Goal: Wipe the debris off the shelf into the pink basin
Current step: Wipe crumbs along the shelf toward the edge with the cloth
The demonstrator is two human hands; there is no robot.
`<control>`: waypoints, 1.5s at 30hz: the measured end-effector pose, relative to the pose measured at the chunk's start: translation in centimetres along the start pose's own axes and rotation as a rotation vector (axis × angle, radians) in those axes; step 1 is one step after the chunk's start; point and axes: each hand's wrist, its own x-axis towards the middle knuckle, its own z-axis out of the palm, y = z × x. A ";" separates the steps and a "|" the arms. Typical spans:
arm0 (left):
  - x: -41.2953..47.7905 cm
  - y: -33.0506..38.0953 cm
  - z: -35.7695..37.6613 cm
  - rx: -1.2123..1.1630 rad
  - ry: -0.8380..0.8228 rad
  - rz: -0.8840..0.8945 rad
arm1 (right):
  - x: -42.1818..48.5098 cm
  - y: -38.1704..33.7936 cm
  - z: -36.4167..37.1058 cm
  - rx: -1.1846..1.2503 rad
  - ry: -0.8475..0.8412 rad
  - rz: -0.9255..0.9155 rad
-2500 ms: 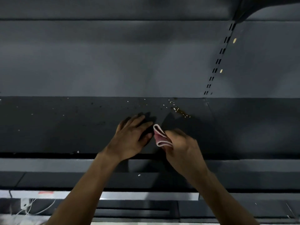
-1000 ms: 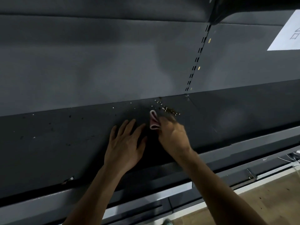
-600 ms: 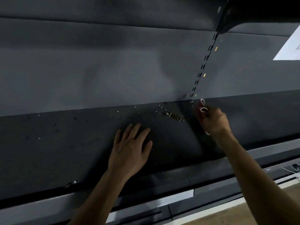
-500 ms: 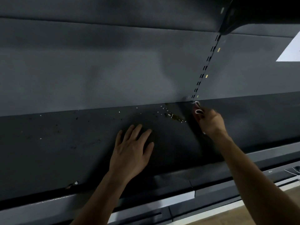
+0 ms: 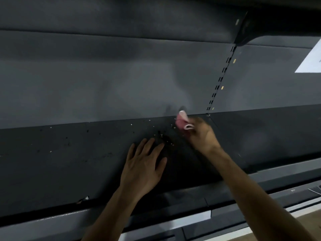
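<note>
Surface: a dark, matte shelf [image 5: 69, 162] is running across the whole view under both hands. A paler grey back panel [image 5: 104, 75] is rising behind it, beyond the fingertips. Lighting is dim. A strip of brownish floor [image 5: 311, 223] is showing below the right forearm.

Debris [image 5: 165, 139]: pale and tan crumbs are lying on the shelf. The thickest cluster is sitting just beyond the left fingertips, between the two hands. Thinner specks are trailing off to the left of the left hand toward the back edge.

Left hand [image 5: 144, 164]: it is lying flat, palm down on the shelf, fingers straight and spread, holding nothing.

Right hand [image 5: 199, 134]: it is gripping a folded pink cloth [image 5: 181, 121] with pale edging. The cloth is sticking out beyond the knuckles and touching the shelf where it meets the back panel. The hand is motion-blurred, so I cannot tell the finger positions.

Surroundings: a slotted upright [image 5: 220, 79] is climbing the back panel above the right hand. A dark bracket [image 5: 243, 32] is hanging at its top. Part of a white sheet [image 5: 311, 63] is showing on the panel far to the right of that hand. A grey front rail [image 5: 52, 221] is running under the wrists. A small pale chip [image 5: 86, 198] is sitting at the shelf's front edge, left of the left forearm.
</note>
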 end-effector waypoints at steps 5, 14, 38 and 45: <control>0.3 0.0 0.2 -0.019 -0.003 -0.006 | 3.8 5.9 -3.4 -0.168 0.015 0.234; 0.3 0.1 0.0 -0.098 0.014 -0.017 | 7.7 4.4 2.3 -0.252 -0.080 0.119; 0.4 -0.3 0.1 -0.098 0.023 0.018 | 4.4 6.1 -0.6 -0.231 -0.123 0.090; 0.6 -0.7 -0.1 -0.188 0.090 0.047 | -0.8 -4.7 4.2 -0.045 -0.158 -0.256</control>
